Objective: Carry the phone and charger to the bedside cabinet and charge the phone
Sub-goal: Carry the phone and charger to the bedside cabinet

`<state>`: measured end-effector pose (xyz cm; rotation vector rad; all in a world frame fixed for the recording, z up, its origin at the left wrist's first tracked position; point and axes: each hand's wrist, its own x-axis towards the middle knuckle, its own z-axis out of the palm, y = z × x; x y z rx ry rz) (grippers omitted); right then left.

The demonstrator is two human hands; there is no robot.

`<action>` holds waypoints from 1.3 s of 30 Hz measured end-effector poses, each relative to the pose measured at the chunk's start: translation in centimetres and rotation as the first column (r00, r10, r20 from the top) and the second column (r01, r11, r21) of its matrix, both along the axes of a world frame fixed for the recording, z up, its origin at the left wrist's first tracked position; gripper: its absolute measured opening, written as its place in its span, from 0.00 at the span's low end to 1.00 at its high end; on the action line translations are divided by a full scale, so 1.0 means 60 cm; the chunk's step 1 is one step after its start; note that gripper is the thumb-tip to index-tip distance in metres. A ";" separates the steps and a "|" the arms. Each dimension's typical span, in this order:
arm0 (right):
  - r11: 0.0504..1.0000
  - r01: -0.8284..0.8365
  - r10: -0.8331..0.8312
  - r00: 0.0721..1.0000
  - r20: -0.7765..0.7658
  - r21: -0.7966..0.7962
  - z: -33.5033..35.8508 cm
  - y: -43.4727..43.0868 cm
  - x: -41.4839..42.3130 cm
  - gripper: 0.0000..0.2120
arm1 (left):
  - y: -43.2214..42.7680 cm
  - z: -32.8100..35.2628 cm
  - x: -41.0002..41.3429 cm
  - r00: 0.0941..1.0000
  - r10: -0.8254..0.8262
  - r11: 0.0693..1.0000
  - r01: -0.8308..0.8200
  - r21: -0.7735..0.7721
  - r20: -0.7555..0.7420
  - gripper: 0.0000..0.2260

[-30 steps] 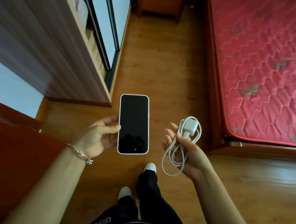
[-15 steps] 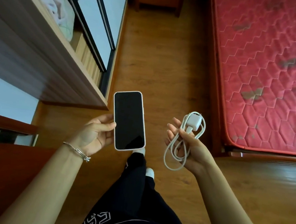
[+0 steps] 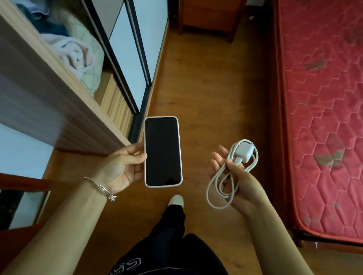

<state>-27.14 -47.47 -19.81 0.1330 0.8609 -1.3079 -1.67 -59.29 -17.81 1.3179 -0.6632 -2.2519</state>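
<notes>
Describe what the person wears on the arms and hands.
No sleeves show. The left hand and right hand have no gloves, and no rings show. A thin silver bracelet with a small clasp circles the left wrist.

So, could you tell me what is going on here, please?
A person stands in a narrow aisle, one foot forward. Their left hand holds a black-screened phone in a pale case, screen up and dark. Their right hand holds a white charger plug with its looped white cable, thumb over the cable. Cable and phone are not connected. The brown wooden bedside cabinet is ahead at the aisle's far end, beside the red quilted mattress, not yet reached.
</notes>
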 end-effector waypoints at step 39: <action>0.996 -0.086 0.087 0.995 -0.055 0.032 -0.020 -0.533 -0.389 0.16 | -0.545 0.014 -0.369 0.999 -0.044 0.998 0.044 -0.039 -0.009 0.17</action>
